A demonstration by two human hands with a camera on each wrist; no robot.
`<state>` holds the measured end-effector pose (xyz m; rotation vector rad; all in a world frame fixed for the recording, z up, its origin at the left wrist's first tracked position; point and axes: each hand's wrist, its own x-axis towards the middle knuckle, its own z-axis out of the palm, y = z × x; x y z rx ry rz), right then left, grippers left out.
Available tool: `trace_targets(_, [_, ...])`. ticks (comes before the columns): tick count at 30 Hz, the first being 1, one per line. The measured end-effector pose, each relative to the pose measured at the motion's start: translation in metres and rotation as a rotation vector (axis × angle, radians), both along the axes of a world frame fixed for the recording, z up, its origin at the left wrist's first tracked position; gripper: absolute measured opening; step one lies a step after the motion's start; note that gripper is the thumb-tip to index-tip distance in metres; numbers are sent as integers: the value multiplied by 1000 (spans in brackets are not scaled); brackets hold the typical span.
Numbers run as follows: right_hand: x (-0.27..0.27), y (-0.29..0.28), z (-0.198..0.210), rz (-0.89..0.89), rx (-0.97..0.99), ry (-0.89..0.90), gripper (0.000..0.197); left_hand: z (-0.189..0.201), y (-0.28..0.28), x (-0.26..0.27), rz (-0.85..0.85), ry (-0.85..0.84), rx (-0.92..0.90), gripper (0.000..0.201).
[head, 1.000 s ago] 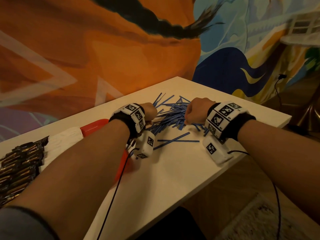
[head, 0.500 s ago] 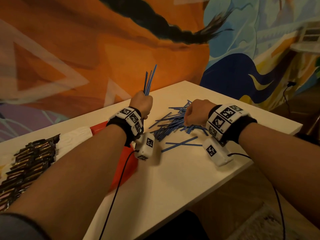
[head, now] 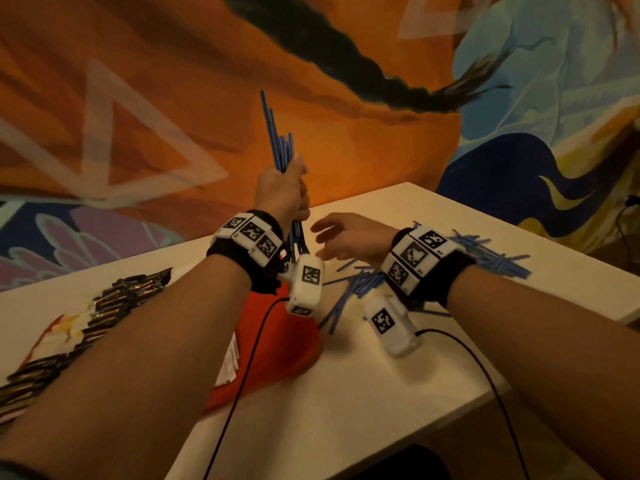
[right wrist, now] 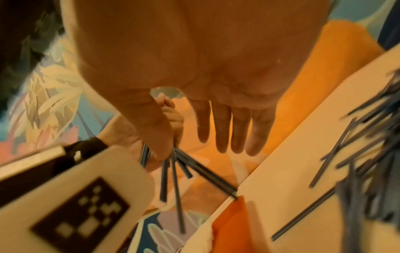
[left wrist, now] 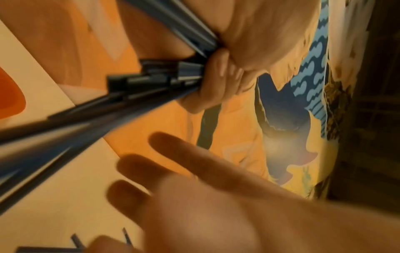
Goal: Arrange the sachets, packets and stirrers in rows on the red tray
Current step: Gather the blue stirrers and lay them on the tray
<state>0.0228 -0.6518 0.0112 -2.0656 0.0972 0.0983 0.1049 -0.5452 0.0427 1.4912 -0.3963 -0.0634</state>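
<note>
White table [head: 346,410] beneath a mural: left hand [head: 282,192] is now lifting a clenched bundle of blue stirrers [head: 278,143] above the red tray [head: 277,341]; right hand [head: 346,239], fingers now spread, is reaching toward it, likely to square them.

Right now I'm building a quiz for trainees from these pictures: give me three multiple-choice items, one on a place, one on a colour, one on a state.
1. Where is the loose heap of stirrers?
A. on the white table
B. on the red tray
C. on the floor

2. What colour are the stirrers?
A. green
B. blue
C. white

3. How is the right hand?
A. clenched round stirrers
B. open, fingers spread, empty
C. flat on the tray

Key: 1 A, the heap lies on the table, beside the tray. 2 B, the bundle gripped upright in the left hand is blue. 3 B, the right hand shows straight fingers holding nothing.
</note>
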Motion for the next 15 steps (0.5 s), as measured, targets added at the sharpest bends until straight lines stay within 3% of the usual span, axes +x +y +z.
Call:
trace_targets(4, [10,33,1,74,201,85,53,10,25,-1,4,36,-119,37])
trace_targets(8, [14,59,5,187,255,143,31,13,50,-1,27,36,-209,41])
trace_targets(11, [19,83,8,251,253,122,42,15,66,0,30,47,-300,43])
trace_targets(15, [24,110,14,238,182,100,3,15,88,1,62,59,-367,44])
